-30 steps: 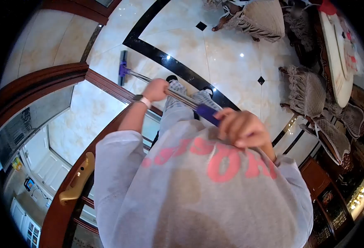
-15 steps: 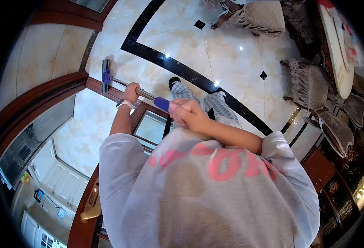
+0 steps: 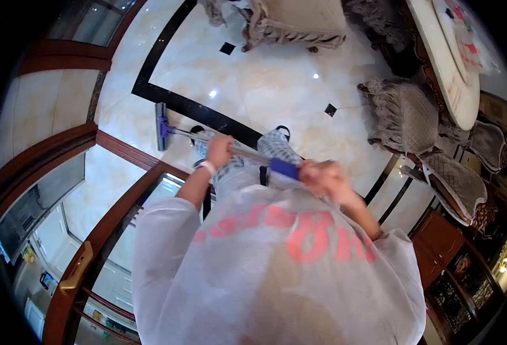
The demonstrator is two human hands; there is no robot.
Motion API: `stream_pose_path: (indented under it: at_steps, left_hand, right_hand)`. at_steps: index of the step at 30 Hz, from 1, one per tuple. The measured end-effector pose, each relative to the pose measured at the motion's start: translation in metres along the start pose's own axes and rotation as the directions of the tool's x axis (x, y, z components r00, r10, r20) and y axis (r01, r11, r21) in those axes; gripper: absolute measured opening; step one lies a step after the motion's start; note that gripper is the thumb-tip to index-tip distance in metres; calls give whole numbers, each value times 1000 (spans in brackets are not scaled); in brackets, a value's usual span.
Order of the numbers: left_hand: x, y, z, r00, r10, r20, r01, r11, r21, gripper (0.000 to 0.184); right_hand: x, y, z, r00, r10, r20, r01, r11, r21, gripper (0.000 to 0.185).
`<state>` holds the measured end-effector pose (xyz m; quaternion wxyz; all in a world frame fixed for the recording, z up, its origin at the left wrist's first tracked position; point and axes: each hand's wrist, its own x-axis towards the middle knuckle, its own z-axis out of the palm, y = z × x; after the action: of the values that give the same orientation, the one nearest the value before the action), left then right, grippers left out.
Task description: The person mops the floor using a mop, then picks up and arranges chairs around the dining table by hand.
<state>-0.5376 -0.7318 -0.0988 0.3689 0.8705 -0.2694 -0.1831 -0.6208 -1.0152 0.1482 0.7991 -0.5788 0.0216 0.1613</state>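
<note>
A sponge mop (image 3: 161,126) with a purple and dark head rests on the tiled floor at the left, beside the wooden door sill. Its metal pole slants across in front of my legs to a blue-purple grip. Partway along the pole, my left hand (image 3: 219,150) is wrapped round it, a light band on the wrist. At the grip's upper end my right hand (image 3: 325,179) is closed, slightly blurred by motion. Both my feet, in dark slippers, stand just behind the pole.
A glass-paned wooden door (image 3: 115,230) with a brass handle stands open at my left. Fabric-covered chairs (image 3: 406,112) and a marble-topped table (image 3: 457,86) stand at the right, another chair (image 3: 296,23) ahead. A black border (image 3: 207,115) crosses the pale floor.
The mop head has shifted slightly right and toward me. Both hands have moved right with the pole. My feet have stepped, and more of the open door shows at the left.
</note>
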Motion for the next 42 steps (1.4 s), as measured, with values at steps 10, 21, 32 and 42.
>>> stream_pose_path:
  at_steps: [10, 21, 32, 42]
  left_hand:
    - [75, 217, 88, 990, 124, 71, -86, 915, -395, 15]
    - [78, 169, -19, 845, 215, 490, -140, 972, -186, 22]
    - [135, 5, -123, 951, -2, 309, -68, 974, 215, 20]
    - [108, -30, -51, 981, 116, 152, -137, 981, 134, 10]
  right_hand:
    - [-86, -149, -130, 891, -277, 359, 353, 921, -167, 32]
    - [-53, -128, -63, 724, -383, 574, 475, 880, -13, 36]
    - [76, -6, 25, 882, -460, 106, 464, 886, -13, 37]
    - [34, 46, 41, 913, -381, -145, 366, 923, -120, 41]
